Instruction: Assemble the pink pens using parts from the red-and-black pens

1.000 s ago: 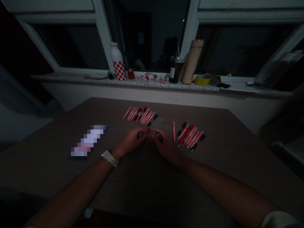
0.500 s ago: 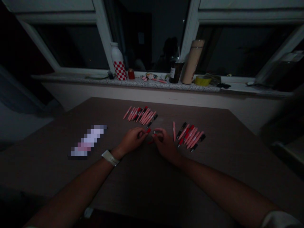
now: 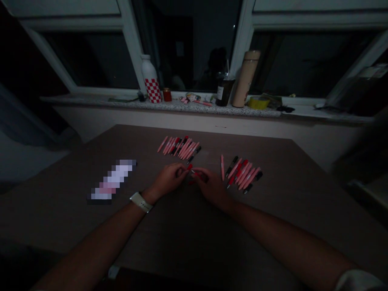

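Between the thumb and fingers of my left hand (image 3: 169, 178) is a small red pen part (image 3: 189, 166), perhaps a cap. My right hand (image 3: 214, 186) pinches a red pen piece (image 3: 197, 173) whose silvery tip points at the left hand's fingers. The two hands almost meet, and whether the parts touch is too dark to tell. Just below the fingertips lies another small red piece (image 3: 191, 182), partly hidden. Beyond my left hand is a group of pink, red and black pens (image 3: 182, 147). A second such group of pens (image 3: 242, 173) lies right of my right hand.
A blurred-out bright rectangular object (image 3: 112, 182) lies on the brown table (image 3: 91, 234) at the left. Along the windowsill (image 3: 188, 106) stand a checkered bottle (image 3: 151, 81), a small red jar (image 3: 167, 95), a dark drink cup (image 3: 223, 93), a beige flask (image 3: 247, 79) and yellow tape (image 3: 258, 103).
My right hand's fingers have shifted slightly left toward my left hand, and the red piece with its silvery tip now shows more clearly. My left hand has stayed nearly still.
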`<state>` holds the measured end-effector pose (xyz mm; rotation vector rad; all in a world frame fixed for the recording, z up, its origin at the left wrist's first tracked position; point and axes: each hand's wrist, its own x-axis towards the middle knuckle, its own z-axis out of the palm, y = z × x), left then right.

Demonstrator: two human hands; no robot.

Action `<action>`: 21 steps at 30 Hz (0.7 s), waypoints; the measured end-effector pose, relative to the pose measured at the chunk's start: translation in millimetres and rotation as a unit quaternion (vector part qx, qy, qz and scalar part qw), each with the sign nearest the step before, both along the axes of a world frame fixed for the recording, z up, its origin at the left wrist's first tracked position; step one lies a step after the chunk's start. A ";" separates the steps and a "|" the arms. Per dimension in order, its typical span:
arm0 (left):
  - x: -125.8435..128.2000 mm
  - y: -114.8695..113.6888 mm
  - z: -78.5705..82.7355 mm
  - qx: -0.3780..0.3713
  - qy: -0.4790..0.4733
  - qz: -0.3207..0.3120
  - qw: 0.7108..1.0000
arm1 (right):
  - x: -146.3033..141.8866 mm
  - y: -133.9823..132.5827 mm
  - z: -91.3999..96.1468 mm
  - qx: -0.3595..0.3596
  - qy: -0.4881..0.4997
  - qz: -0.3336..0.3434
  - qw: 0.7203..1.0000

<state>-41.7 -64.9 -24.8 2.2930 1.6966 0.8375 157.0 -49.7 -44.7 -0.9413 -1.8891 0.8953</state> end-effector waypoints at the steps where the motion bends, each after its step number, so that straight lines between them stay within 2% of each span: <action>1: -0.1 0.1 0.2 0.000 -0.002 0.001 1.000 | 0.1 -0.2 0.7 0.008 -0.003 0.003 1.000; 6: -0.6 0.2 -0.1 -0.012 -0.002 -0.001 1.000 | 0.3 -1.0 3.2 0.026 -0.004 0.015 1.000; 16: 1.0 -0.8 0.5 -0.012 -0.001 -0.002 1.000 | -0.5 -2.4 3.3 -0.004 0.008 0.002 1.000; 21: 1.5 -1.4 2.1 -0.019 0.003 0.006 1.000 | -0.4 -4.3 7.0 -0.060 0.019 0.000 0.998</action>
